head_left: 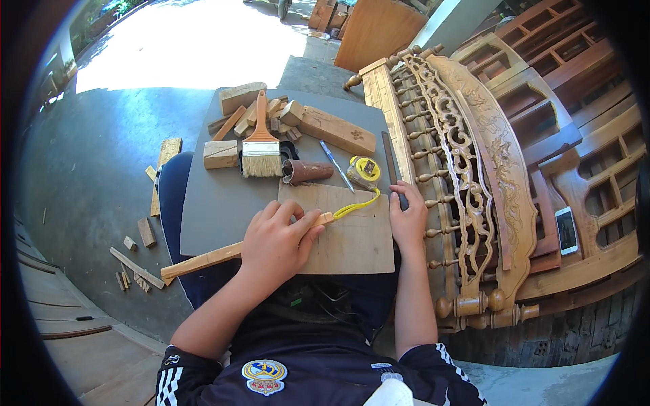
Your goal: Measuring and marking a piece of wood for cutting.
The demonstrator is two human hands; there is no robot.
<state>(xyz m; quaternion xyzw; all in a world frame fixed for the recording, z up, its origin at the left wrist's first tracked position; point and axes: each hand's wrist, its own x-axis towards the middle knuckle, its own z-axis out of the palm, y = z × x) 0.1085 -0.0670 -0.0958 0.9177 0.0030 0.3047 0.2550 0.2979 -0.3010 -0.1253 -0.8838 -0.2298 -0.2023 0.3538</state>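
My left hand [276, 240] is closed on a long pale wooden stick [200, 262], which lies slanted across a thin wooden board [345, 250] on a grey board [210, 206] over my legs. My right hand [408, 220] grips the black handle of a long flat dark tool [387, 152], perhaps a file, at the board's right edge. Between and beyond my hands are a yellow tape measure [364, 169] with a yellow strap, a pen [336, 164], a rolled brown piece of sandpaper [308, 172], a wide paintbrush [261, 157] and several wooden blocks [336, 130].
Carved wooden furniture panels [508, 196] with turned spindles lean close on the right, with a white phone [566, 230] lying on them. Wood offcuts [146, 231] lie on the floor at the left. A brown panel [372, 37] stands at the back, near a pale post [460, 24].
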